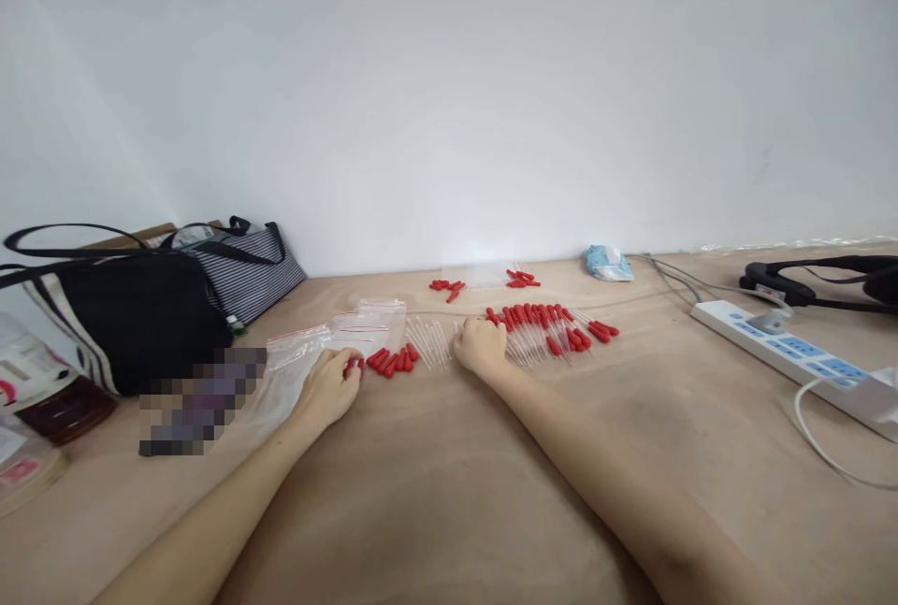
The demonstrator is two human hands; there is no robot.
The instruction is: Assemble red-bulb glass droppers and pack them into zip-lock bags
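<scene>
My left hand [331, 384] curls its fingers round a red rubber dropper bulb [354, 367] at the left end of a short row of loose bulbs [391, 362]. Over the thin clear glass dropper tubes [429, 343], my right hand [481, 344] is closed, fingers bent down. Its fingertips are hidden, so what it pinches cannot be made out. To its right lies a spread of droppers with red bulbs [537, 315] on clear tubes. Clear zip bags [371, 324] with red seal lines lie flat beside my left hand.
Against the wall are more red bulbs [447, 287] and a blue-white tissue pack [608, 263]. A white power strip [792, 357] with cables and a black headset-like strap [828, 278] sit right. At left stand a black bag [133, 315], a striped bag [249, 268] and a bottle of dark liquid [66, 409].
</scene>
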